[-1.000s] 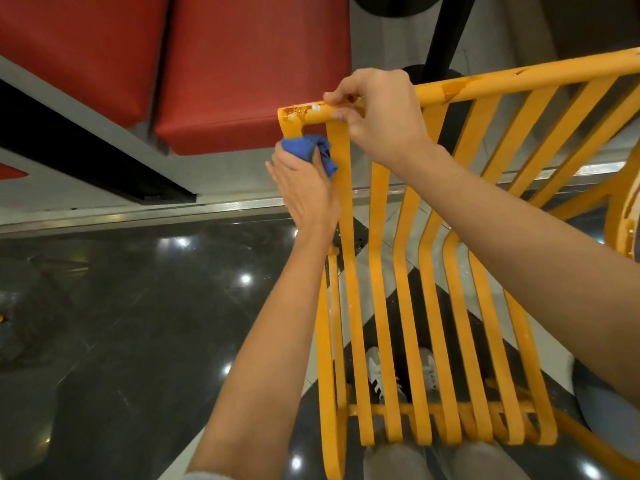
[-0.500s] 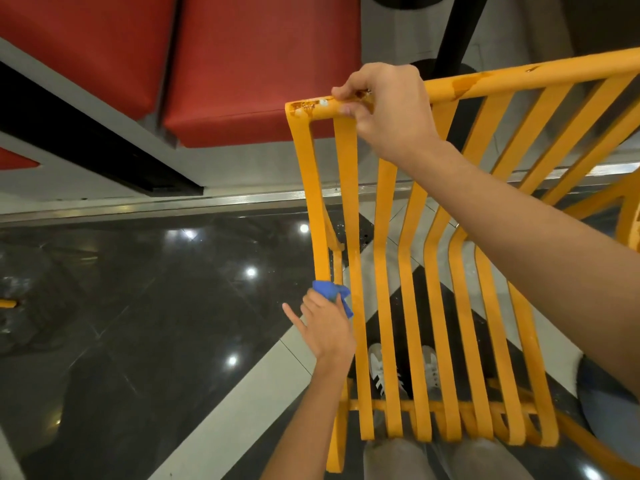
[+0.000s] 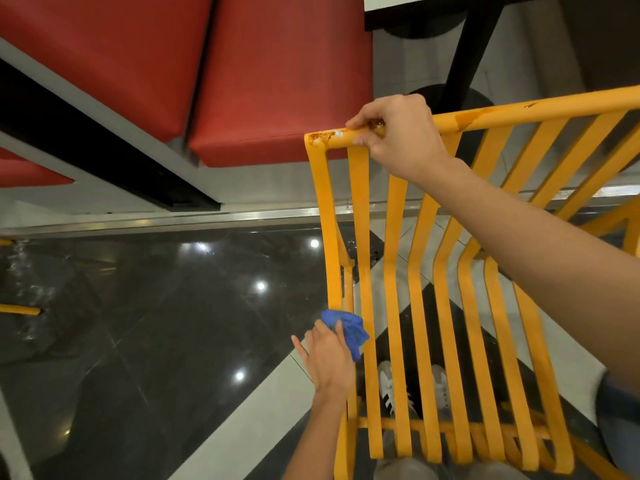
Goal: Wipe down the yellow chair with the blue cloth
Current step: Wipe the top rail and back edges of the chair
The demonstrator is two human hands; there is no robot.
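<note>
Across the right half of the view stands the yellow chair (image 3: 415,306), its slatted back facing the camera, the long curved slats running down from a top rail to a lower crossbar. The paint is glossy; at the left end of the top rail it is chipped and stained brown, and a darker orange smear marks the rail further right. The outermost left slat and the frame post beside it lie close together.

The right arm reaches in from the lower right, forearm crossing over the slats, and the right hand (image 3: 405,140) sits on the top rail near its left corner, fingers curled over the rail and thumb beneath, gripping it firmly.

The left arm rises from the bottom edge, just beside the chair's left post. The left hand (image 3: 330,362) is seen from its back, fingers bent round the blue cloth (image 3: 348,329), with the little finger splayed out to the left. It holds the cloth bunched against the left frame post, about two-thirds of the way down the back. The cloth is crumpled, and one corner hangs over toward the first slat.

Through the slats a pair of white shoes (image 3: 412,389) with dark stripes shows on the black-and-white floor (image 3: 156,341). Red cushioned seats (image 3: 207,71) fill the upper left.
</note>
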